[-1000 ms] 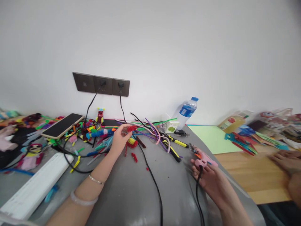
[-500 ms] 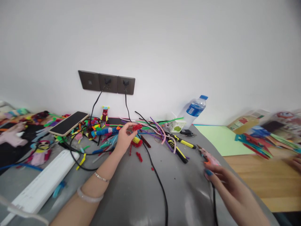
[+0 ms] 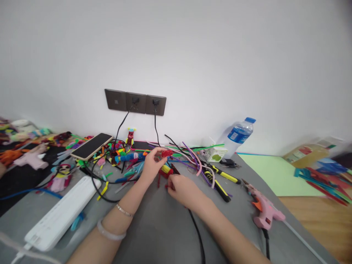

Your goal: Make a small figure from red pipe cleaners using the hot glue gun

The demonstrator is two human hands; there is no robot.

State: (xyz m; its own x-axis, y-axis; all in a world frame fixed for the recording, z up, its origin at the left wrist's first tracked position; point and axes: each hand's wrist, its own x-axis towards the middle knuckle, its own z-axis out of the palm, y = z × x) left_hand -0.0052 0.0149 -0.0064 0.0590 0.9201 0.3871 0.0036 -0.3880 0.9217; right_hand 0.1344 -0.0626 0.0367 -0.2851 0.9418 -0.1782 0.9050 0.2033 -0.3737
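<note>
My left hand is closed in a pinch on a red fuzzy piece, which looks like pipe cleaner, held just above the table. Below it lies a red and yellow fuzzy piece. My right hand reaches in from the right with its fingers pinched together at the tabletop. A bit of a small red piece shows at those fingertips; the rest is hidden by the hand. Far to the right, a pink glue gun lies on the grey table, its nozzle toward the wall.
Yellow-black pliers, loose pipe cleaners, a small white box and a tilted water bottle stand or lie behind. A white power strip, a phone and black cables are left and centre.
My right hand has let go of the glue gun and moved left to the small red piece on the table. The left hand keeps its red piece. The view has shifted slightly.
</note>
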